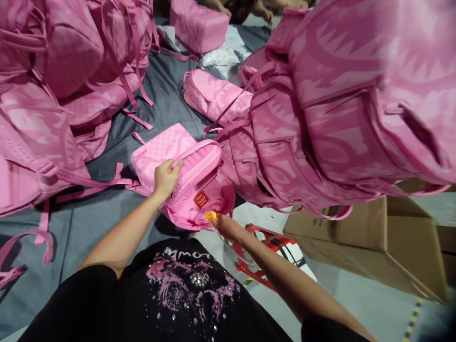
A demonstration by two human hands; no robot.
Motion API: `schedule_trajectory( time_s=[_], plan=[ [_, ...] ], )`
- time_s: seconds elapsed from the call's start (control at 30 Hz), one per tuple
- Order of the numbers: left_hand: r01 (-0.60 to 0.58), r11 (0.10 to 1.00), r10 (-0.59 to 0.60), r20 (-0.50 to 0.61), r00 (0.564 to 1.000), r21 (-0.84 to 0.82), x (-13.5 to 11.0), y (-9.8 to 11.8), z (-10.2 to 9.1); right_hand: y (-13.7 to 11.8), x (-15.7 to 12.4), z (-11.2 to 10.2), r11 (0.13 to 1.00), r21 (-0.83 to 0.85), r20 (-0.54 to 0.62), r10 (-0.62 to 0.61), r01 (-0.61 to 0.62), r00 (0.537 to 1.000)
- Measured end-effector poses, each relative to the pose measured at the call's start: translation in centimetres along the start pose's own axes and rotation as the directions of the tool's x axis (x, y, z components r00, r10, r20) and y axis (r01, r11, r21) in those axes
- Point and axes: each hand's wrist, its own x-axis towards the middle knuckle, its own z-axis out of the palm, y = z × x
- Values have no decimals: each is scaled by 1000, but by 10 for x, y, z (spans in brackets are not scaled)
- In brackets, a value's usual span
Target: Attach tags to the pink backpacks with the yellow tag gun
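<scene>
A pink patterned backpack [162, 147] lies on the grey cloth in front of me, its main compartment unzipped and gaping. My left hand [166, 179] is closed on the edge of that opening, thumb on top. Inside, a red label [201, 199] shows on the pink lining. At the near side of the opening, my right hand [226, 226] grips a small yellow-orange object [211, 216]; its kind cannot be made out. The fingers of the right hand are partly hidden by the hand itself.
Stacked pink backpacks [278, 137] rise close on the right, and more pink backpacks [71, 47] are heaped at left. An open cardboard box [342, 237] and a red-and-white plaid bag [285, 251] stand below right. Another person's hand [264, 13] shows across the table.
</scene>
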Motion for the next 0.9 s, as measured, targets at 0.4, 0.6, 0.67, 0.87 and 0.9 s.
schedule_trajectory(
  time_s=[0.4,0.6,0.67,0.87,0.9],
  plan=[
    [-140,985,149,82,985,-98,-7,14,11,3,21,44,326,882,379,-61,-341,923],
    [-264,963,267,107,958,-46,-7,28,14,11,14,49,200,904,404,-104,-379,909],
    [-292,956,293,106,950,-28,-8,32,13,13,11,49,235,904,386,-93,-356,918],
    [-357,934,357,153,921,-28,-12,39,9,21,3,48,421,901,74,91,-105,993],
    [-379,925,377,168,911,-23,-14,40,9,18,2,48,448,892,18,88,-55,996]
  ],
)
